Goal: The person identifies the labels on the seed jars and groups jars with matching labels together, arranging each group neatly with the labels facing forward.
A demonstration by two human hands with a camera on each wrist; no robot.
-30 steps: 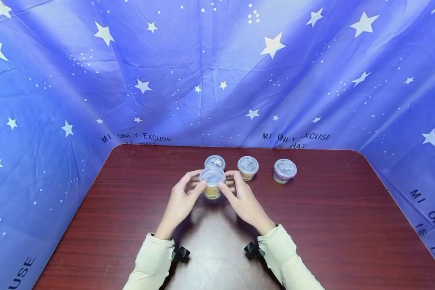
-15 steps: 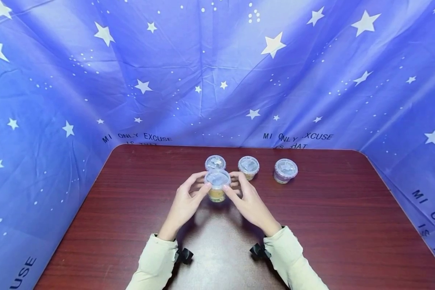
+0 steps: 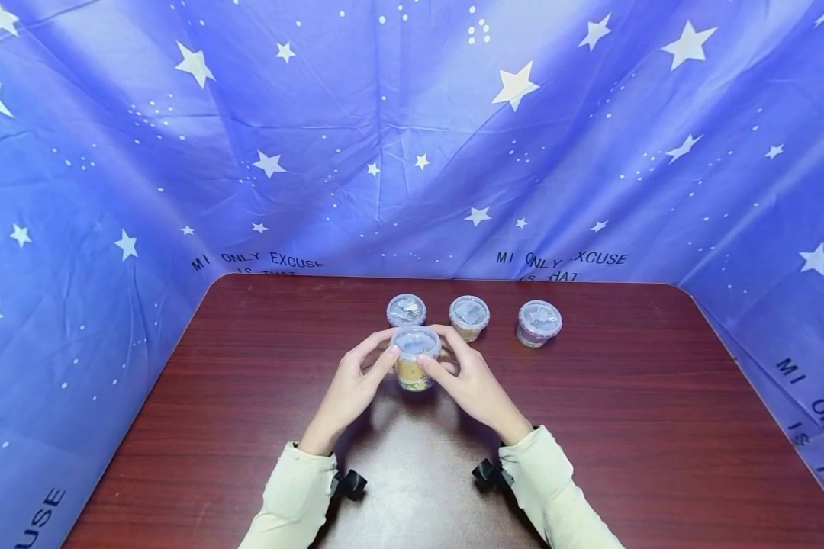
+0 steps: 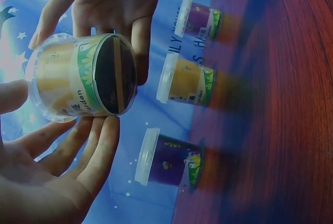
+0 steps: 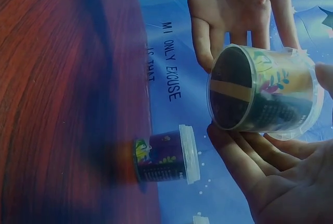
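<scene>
A small clear-lidded plastic tub (image 3: 412,370) with a yellow printed label is held above the table between both hands. My left hand (image 3: 353,385) grips its left side, thumb at the front and fingers behind. My right hand (image 3: 472,385) grips the right side the same way. In the left wrist view the tub's dark base (image 4: 108,75), crossed by a tan strip, faces the camera. The right wrist view shows the same tub (image 5: 276,91) from its other side, with leaf prints on the label.
Behind the held tub stands a purple-labelled tub (image 3: 407,309), partly hidden. A yellow-labelled tub (image 3: 469,316) and another purple one (image 3: 539,324) stand to its right. All rest on the dark red wooden table (image 3: 625,412), with a starry blue cloth (image 3: 384,99) around it.
Both hands have drawn the tub a little toward the person and slightly to the right. The tubs on the table stay where they were.
</scene>
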